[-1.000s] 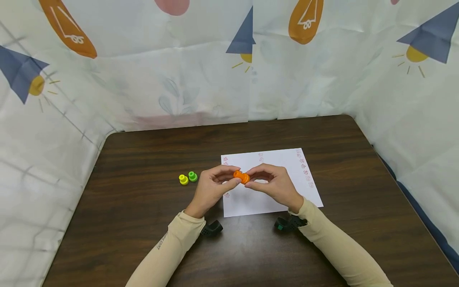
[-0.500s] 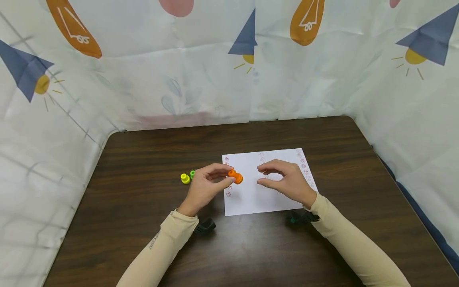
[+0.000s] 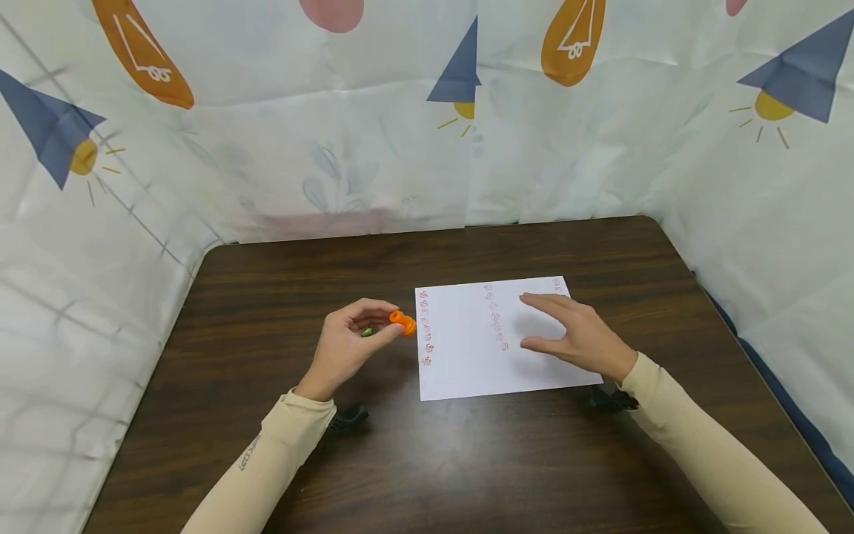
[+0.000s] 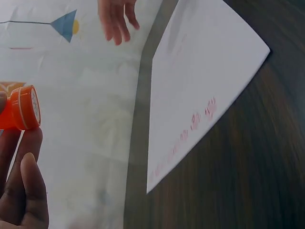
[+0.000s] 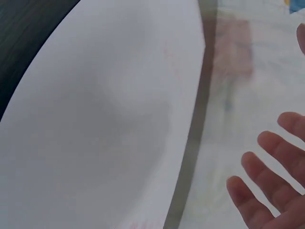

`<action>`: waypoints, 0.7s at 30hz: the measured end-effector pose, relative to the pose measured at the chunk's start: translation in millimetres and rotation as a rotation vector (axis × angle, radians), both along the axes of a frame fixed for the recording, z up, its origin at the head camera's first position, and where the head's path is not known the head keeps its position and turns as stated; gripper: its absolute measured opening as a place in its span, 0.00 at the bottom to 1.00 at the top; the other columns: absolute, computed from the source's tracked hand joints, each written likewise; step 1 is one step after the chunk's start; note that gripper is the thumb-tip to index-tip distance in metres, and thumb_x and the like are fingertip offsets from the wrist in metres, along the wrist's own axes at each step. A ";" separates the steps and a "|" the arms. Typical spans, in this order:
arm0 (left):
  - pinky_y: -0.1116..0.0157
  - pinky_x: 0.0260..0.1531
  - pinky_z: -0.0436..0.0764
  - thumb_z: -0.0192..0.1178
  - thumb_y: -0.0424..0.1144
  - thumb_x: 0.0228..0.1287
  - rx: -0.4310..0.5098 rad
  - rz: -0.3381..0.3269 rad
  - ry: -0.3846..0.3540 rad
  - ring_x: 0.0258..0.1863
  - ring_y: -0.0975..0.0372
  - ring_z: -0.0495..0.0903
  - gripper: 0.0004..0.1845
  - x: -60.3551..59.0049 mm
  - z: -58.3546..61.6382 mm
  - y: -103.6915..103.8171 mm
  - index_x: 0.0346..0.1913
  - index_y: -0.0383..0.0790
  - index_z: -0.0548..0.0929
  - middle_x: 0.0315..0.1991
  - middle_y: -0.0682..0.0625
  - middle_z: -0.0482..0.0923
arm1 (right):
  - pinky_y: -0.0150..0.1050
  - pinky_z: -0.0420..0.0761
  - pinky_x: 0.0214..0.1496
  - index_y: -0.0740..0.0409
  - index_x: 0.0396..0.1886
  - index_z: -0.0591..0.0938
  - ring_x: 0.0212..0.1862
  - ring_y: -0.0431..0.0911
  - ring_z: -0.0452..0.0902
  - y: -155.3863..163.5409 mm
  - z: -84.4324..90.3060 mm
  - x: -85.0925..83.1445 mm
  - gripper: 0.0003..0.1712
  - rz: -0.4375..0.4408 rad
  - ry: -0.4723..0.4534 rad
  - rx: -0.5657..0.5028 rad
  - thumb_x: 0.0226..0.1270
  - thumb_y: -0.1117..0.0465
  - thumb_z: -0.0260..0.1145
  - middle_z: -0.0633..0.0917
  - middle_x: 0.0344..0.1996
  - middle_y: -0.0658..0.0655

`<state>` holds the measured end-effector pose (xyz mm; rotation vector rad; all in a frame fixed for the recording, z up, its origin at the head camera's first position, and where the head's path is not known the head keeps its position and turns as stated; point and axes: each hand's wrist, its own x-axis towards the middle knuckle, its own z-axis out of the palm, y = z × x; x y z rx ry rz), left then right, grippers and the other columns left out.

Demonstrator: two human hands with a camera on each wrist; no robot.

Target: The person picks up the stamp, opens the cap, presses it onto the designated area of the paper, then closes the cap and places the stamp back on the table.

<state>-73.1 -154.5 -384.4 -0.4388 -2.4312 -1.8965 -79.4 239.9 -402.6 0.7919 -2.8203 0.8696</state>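
Orange stamp (image 3: 402, 322), one; pinched in left hand (image 3: 343, 345) above the table (image 3: 467, 460), just beside the paper's left edge.

Stamp gripped between thumb and fingertips, its broad, patterned end (shown in the left wrist view) turned toward the right. Right hand (image 3: 580, 334) held well apart from the left, over the right part of the paper (image 3: 460, 374), its thumb and fingers spread from one another. Paper marked in red: a left column (image 3: 426, 328), a middle column (image 3: 496, 319), and marks at the top right corner, partly covered by the right hand. Green piece (image 3: 367, 332) mostly hidden behind the left hand. Both forearms covered by pale sleeves (image 3: 256, 463).
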 end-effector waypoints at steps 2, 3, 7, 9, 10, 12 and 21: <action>0.70 0.46 0.88 0.75 0.34 0.61 -0.018 0.016 0.010 0.43 0.68 0.87 0.15 0.3 0.0 -9.0 0.50 0.40 0.87 0.45 0.53 0.88 | 0.60 0.79 0.70 0.51 0.74 0.74 0.72 0.57 0.74 8.1 -0.5 0.4 0.46 -0.004 -0.013 0.049 0.58 0.44 0.80 0.79 0.71 0.58; 0.70 0.45 0.88 0.75 0.34 0.61 -0.027 0.026 0.013 0.43 0.68 0.87 0.15 0.6 -0.1 -13.7 0.50 0.40 0.87 0.45 0.55 0.88 | 0.61 0.77 0.71 0.51 0.75 0.73 0.73 0.58 0.73 11.9 -0.9 0.7 0.48 -0.005 -0.015 0.071 0.57 0.43 0.80 0.77 0.72 0.58; 0.73 0.46 0.87 0.74 0.35 0.62 -0.070 0.084 0.025 0.44 0.70 0.87 0.15 2.5 0.7 -32.4 0.51 0.40 0.87 0.45 0.63 0.87 | 0.64 0.72 0.74 0.52 0.78 0.69 0.76 0.60 0.68 26.6 -4.6 2.1 0.55 -0.004 -0.017 0.146 0.54 0.41 0.81 0.72 0.76 0.60; 0.74 0.46 0.87 0.74 0.36 0.62 -0.092 0.116 0.026 0.44 0.71 0.87 0.15 3.9 1.0 -41.3 0.51 0.41 0.87 0.45 0.65 0.87 | 0.66 0.71 0.74 0.53 0.79 0.67 0.77 0.61 0.66 33.6 -7.8 3.0 0.57 0.000 -0.017 0.182 0.53 0.39 0.81 0.70 0.77 0.61; 0.74 0.47 0.87 0.74 0.36 0.62 -0.107 0.131 0.034 0.44 0.72 0.87 0.15 4.9 1.0 -45.6 0.52 0.41 0.87 0.45 0.66 0.87 | 0.66 0.70 0.74 0.54 0.79 0.66 0.77 0.61 0.65 36.8 -9.7 3.3 0.58 0.002 -0.016 0.201 0.53 0.38 0.80 0.69 0.77 0.62; 0.76 0.47 0.86 0.74 0.35 0.62 -0.141 0.167 0.056 0.43 0.73 0.86 0.16 6.6 0.3 -54.1 0.52 0.42 0.87 0.45 0.67 0.86 | 0.67 0.69 0.75 0.55 0.80 0.65 0.78 0.63 0.64 42.3 -13.0 4.1 0.60 0.004 -0.018 0.237 0.53 0.35 0.79 0.68 0.78 0.62; 0.80 0.45 0.83 0.75 0.34 0.60 -0.280 0.318 0.140 0.38 0.79 0.84 0.16 11.0 -9.0 -93.9 0.51 0.43 0.89 0.43 0.74 0.83 | 0.69 0.65 0.76 0.58 0.82 0.59 0.81 0.66 0.57 59.6 -24.6 5.8 0.66 0.001 -0.081 0.334 0.53 0.29 0.75 0.64 0.81 0.64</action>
